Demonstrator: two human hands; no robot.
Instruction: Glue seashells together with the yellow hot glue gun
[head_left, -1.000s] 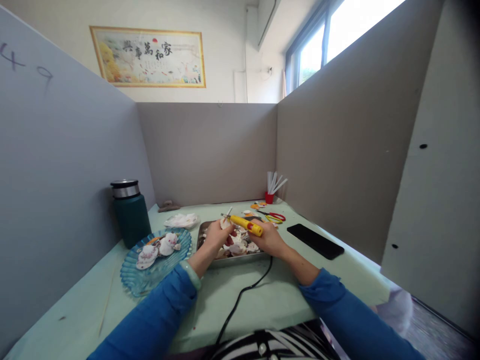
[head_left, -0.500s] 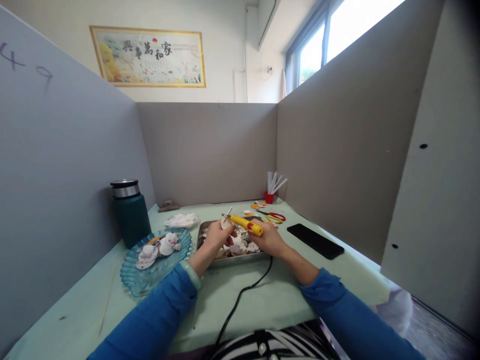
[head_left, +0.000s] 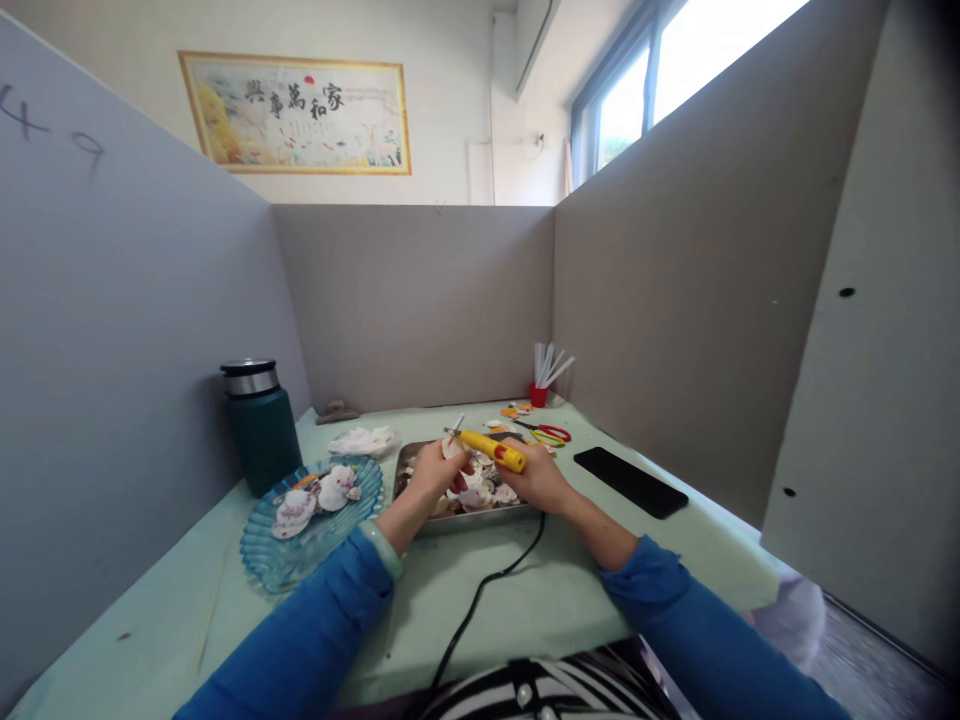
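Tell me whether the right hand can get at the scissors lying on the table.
Probably yes: the scissors lie just beyond the right hand, apparently unblocked, but that hand grips the yellow tool, so it isn't free.

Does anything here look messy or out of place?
Nothing spilled or broken. Shells lie in the metal tray and blue plate; the right hand grips a yellow tool, the left hand a shell. A thin stick lies loose by the plate.

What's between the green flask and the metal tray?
Head view: a blue glass plate holding shells lies between the green flask and the metal tray. A small white pile sits just behind it.
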